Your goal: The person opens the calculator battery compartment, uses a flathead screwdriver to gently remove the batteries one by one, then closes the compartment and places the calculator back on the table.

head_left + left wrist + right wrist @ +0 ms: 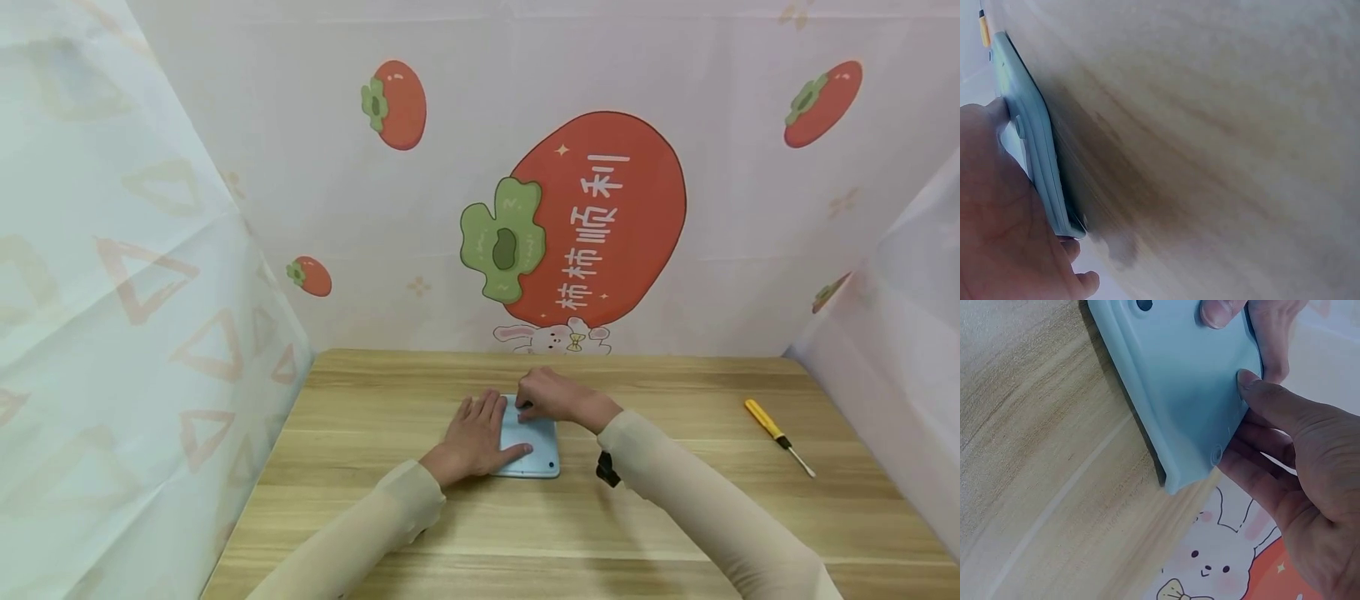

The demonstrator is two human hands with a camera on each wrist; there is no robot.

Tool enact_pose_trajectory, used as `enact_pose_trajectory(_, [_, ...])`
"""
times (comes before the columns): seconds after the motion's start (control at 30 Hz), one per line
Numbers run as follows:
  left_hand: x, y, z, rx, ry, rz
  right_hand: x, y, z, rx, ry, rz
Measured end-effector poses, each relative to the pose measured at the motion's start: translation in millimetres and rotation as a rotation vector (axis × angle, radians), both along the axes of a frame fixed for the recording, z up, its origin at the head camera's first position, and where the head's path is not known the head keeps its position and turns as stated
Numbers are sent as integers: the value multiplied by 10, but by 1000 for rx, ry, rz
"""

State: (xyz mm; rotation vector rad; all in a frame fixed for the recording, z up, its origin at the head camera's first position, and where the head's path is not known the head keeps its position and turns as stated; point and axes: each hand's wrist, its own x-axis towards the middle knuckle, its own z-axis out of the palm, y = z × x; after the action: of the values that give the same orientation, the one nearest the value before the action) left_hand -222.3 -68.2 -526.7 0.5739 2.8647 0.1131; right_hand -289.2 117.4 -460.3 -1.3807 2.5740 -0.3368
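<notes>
A light blue tablet case (542, 448) lies on the wooden table, its back with a dark round camera hole facing up. My left hand (474, 435) rests spread over its left side, thumb laid across the back and fingers along the edge. In the left wrist view, the thumb touches the case (1032, 125) near a side button. At the far end, my right hand (553, 395) has its fingers curled. The right wrist view shows that hand (1316, 456) pinching the rim of the case (1179, 387), thumb on top and fingers below, beside a small round mark.
A screwdriver (765, 421) with a yellow handle lies at the right of the table (360, 417). A patterned cloth backdrop (420, 208) rises behind the table's far edge, with more cloth at both sides. A small black device (607, 469) hangs below the right sleeve.
</notes>
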Motion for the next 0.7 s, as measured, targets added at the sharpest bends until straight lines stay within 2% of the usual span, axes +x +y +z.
enact_pose_trajectory(0.23, [-10,7,-19,-9,11,-3,-4,-32,20,19,7,5])
enact_pose_trajectory(0.53, [-15,2,-38,-3,-4,6,7,-74,50,49,-18,-28])
enact_pose_trajectory(0.7, [-24,-1,-45,3,-5,7,40,-115,51,63,23,-51])
